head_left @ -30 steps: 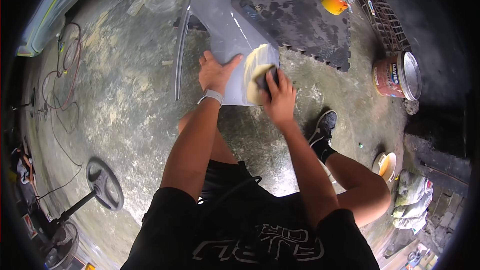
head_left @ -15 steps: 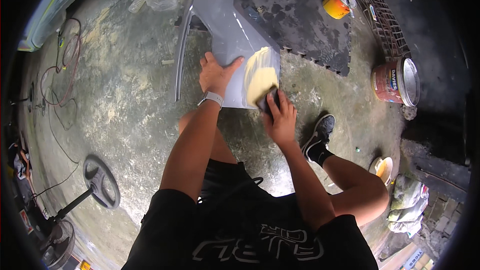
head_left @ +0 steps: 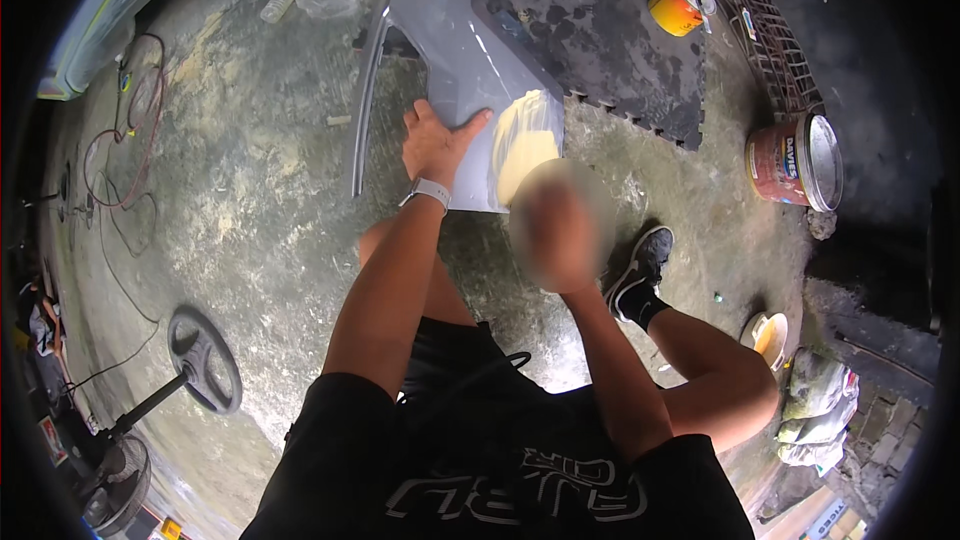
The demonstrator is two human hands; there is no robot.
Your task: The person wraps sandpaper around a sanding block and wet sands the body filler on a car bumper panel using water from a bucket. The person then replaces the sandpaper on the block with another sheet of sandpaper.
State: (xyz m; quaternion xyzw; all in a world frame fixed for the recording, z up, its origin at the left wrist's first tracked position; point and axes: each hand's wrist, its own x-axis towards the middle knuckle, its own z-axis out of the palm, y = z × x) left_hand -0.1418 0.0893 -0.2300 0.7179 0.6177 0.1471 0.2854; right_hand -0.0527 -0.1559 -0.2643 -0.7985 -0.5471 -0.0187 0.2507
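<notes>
Nearby, bucket [head_left: 775, 168], can [head_left: 675, 10], left hand [head_left: 436, 145] splayed on panel [head_left: 452, 60], right hand [head_left: 566, 230] blurred, grip unclear

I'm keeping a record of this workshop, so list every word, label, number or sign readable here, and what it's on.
I won't copy the wording, but lettering shows here:
Red-brown bucket: pale letters on a dark label, legible.
Black shirt: large pale outlined lettering, only partly clear.
Blue-and-white strip, lower right: small letters, partly legible.
Yellow-orange can: any print is too small to read.
</notes>
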